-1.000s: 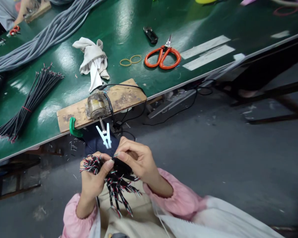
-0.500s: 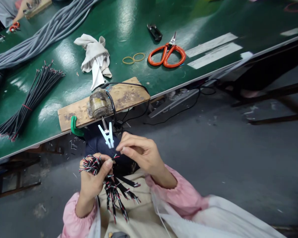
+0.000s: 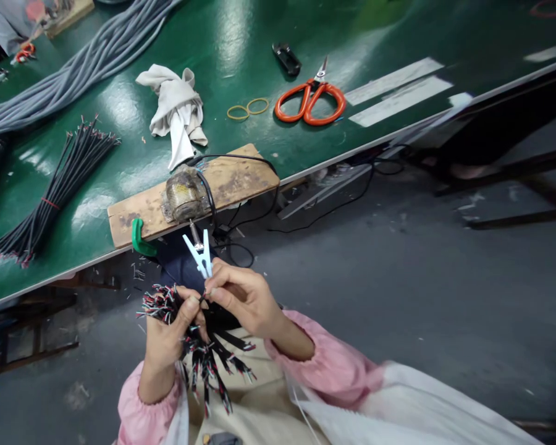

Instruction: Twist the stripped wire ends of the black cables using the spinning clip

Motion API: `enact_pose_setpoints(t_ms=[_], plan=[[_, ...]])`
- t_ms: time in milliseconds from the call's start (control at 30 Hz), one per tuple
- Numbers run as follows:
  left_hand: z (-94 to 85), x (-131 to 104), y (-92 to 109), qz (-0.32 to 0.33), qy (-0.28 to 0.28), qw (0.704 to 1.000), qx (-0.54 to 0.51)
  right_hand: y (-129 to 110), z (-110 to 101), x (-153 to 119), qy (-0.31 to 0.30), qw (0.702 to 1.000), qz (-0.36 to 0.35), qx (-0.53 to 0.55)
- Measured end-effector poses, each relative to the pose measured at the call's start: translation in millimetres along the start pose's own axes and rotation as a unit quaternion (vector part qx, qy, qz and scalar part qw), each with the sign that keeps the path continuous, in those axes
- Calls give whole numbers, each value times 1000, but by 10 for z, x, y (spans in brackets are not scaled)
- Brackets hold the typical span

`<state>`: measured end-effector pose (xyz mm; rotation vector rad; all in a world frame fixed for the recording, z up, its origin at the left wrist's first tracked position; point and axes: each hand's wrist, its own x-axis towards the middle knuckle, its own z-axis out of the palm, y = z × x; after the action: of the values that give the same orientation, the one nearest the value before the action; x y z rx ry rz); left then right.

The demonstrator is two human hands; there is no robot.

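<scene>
A bundle of black cables (image 3: 212, 364) with red, white and dark stripped wire ends is held in my left hand (image 3: 167, 337), whose thumb and fingers are closed round it. My right hand (image 3: 243, 296) pinches the tip of one cable beside my left thumb; the fine wires there are mostly hidden by the fingertips. Just above the right fingertips, a light blue clothespin-like clip (image 3: 200, 254) sits on the metal shaft of a small motor (image 3: 184, 193). The motor is fixed to a wooden board (image 3: 241, 179) at the table edge.
A green clamp (image 3: 140, 238) grips the board's left end. On the green table (image 3: 130, 139) lie orange-handled scissors (image 3: 324, 117), a black cutter (image 3: 286, 59), rubber bands (image 3: 248, 110), a crumpled cloth (image 3: 178, 108), tied black cables (image 3: 50, 201) and grey cables (image 3: 83, 68). Another person's sleeve (image 3: 2, 25) shows upper left.
My right hand has moved left and slightly down, and its fingertips have closed on the cable tip. My left hand has shifted slightly left with the bundle.
</scene>
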<state>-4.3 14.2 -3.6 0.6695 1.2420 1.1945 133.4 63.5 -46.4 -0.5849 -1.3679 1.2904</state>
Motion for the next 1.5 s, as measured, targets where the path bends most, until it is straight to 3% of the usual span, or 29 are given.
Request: enact_pose_setpoints(t_ms=[100, 333, 400, 467, 533, 600, 700, 800, 967, 1100, 1333, 1500], plan=[[-22, 3, 34, -10, 7, 1000, 7, -6, 1, 2, 7, 999, -43, -22], [-47, -21, 36, -24, 9, 998, 65, -64, 2, 69, 30, 997, -40, -52], [-34, -26, 20, -18, 15, 997, 78, -81, 31, 50, 69, 986, -91, -120], [-13, -27, 2, -11, 26, 997, 78, -96, 48, 14, 102, 956, -173, -212], [8, -27, -11, -6, 41, 997, 71, -109, 48, -29, 108, 925, -239, -276], [23, -28, -20, -4, 56, 997, 62, -118, 44, -67, 92, 915, -268, -286], [34, -35, -26, -3, 67, 997, 48, -118, 54, -102, 105, 937, -236, -234], [42, -46, -29, -3, 66, 997, 40, -104, 73, -98, 137, 969, -122, -165], [49, -41, -26, 0, 55, 997, 51, -104, 61, -46, 81, 995, -7, -52], [35, -27, -28, 9, 49, 996, 75, -137, 45, -32, 87, 995, -5, -57], [25, -40, -56, 15, 58, 994, 87, -168, 106, -93, 117, 975, -86, -166], [39, -37, -54, 12, 65, 994, 84, -145, 147, -104, 107, 974, -69, -188]])
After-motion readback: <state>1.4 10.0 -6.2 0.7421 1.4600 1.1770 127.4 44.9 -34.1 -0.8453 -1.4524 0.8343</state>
